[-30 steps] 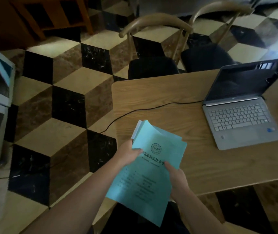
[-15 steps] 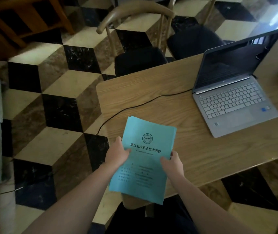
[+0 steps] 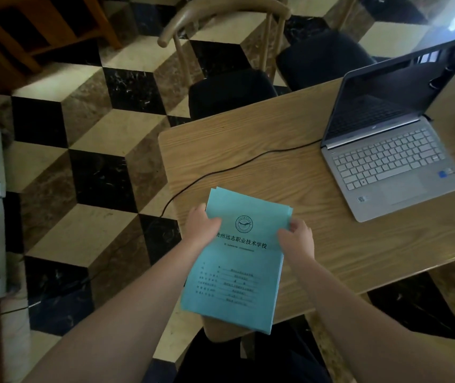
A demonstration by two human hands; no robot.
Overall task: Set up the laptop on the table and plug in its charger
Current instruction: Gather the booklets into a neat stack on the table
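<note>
Both grips hold the blue booklets point(image 3: 237, 261): your left hand point(image 3: 203, 226), right hand point(image 3: 297, 239). Laptop point(image 3: 386, 150) lid cut off; cable point(image 3: 237, 167) leaves the surface point(image 3: 359, 244).

Matt wood-grain table point(image 3: 248, 150), matt paper booklets point(image 3: 244, 261), glossy tiled floor point(image 3: 88, 139)

The booklets point(image 3: 244, 252) are pale teal with black print and a round dark emblem. The counter point(image 3: 248, 150) is light wood with a streaked grain. The laptop point(image 3: 392, 167) is silver with whitish keys and a black screen; its cable point(image 3: 248, 161) is black. The floor point(image 3: 88, 150) shows a cube pattern of black, cream and brown marble tiles. The chair seats point(image 3: 232, 92) are black.
</note>
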